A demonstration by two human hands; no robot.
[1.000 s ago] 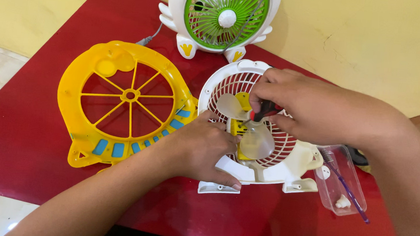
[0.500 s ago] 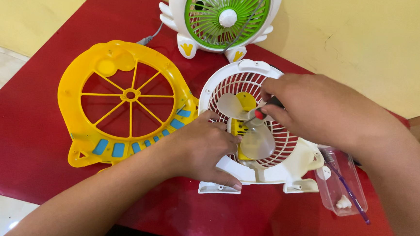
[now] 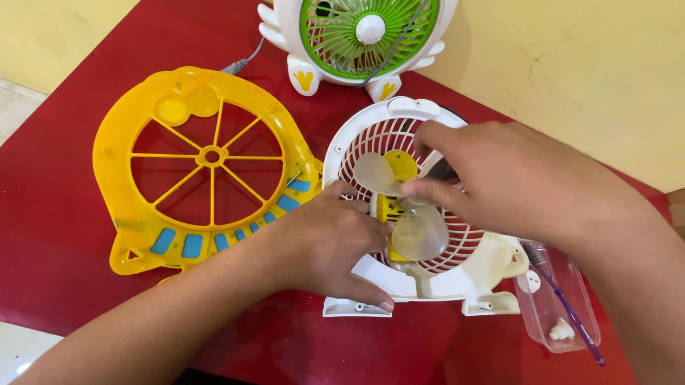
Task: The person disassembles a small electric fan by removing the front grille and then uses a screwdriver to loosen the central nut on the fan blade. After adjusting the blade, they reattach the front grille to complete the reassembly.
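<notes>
White fan shell [image 3: 432, 281] lies flat on the red tabletop [image 3: 47, 222], left hand [image 3: 331, 243] pressed on its rim. Right hand [image 3: 509, 183] pinches a dark tool [image 3: 441, 172] at the hub; a slip could crack the clear blade [image 3: 419, 230] under it. Yellow grille [image 3: 201, 168] to the left, green fan [image 3: 364, 27] beyond.

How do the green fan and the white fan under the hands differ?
The green fan stands upright and assembled; the white fan lies flat and opened. The green fan's blades sit behind a grille, while the white fan's clear blades are exposed. No hand touches the green fan; both hands touch the white one. Both have white shells.
</notes>
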